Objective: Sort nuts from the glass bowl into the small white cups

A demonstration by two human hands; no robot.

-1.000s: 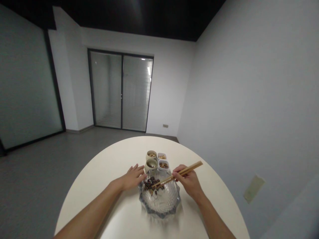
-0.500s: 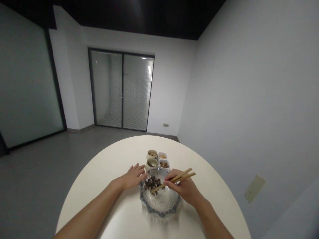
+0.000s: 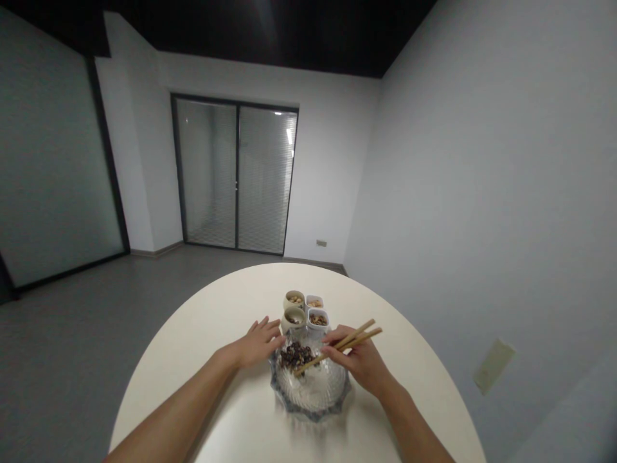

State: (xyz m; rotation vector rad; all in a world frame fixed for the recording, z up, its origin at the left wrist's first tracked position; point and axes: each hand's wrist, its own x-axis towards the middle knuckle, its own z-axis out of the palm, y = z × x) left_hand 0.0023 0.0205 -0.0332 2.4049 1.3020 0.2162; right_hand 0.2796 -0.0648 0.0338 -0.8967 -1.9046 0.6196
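A clear glass bowl with a scalloped rim (image 3: 313, 411) stands in front of me, with small dark brown pieces (image 3: 295, 355) heaped in its left and far part. My right hand (image 3: 359, 363) grips a pair of wooden chopsticks (image 3: 354, 338) over the bowl's right side. Their tips reach down into the bowl at the near edge of the dark pieces. I cannot make out whether anything is between the tips. My left hand (image 3: 258, 341), fingers stretched out, lies at the bowl's left rim, close to the front beige cup (image 3: 293, 318).
Behind the bowl stand a second beige cup (image 3: 294, 299) with pale pieces, a white dish (image 3: 315, 302) with light pieces and another white dish (image 3: 317, 319) with brown pieces. All rest on a round white table (image 3: 216, 308). A wall (image 3: 482, 193) rises at the right.
My right hand and the chopsticks have shifted slightly to the right, and the chopsticks' rear ends have risen a little. My left hand and the bowl have stayed put.
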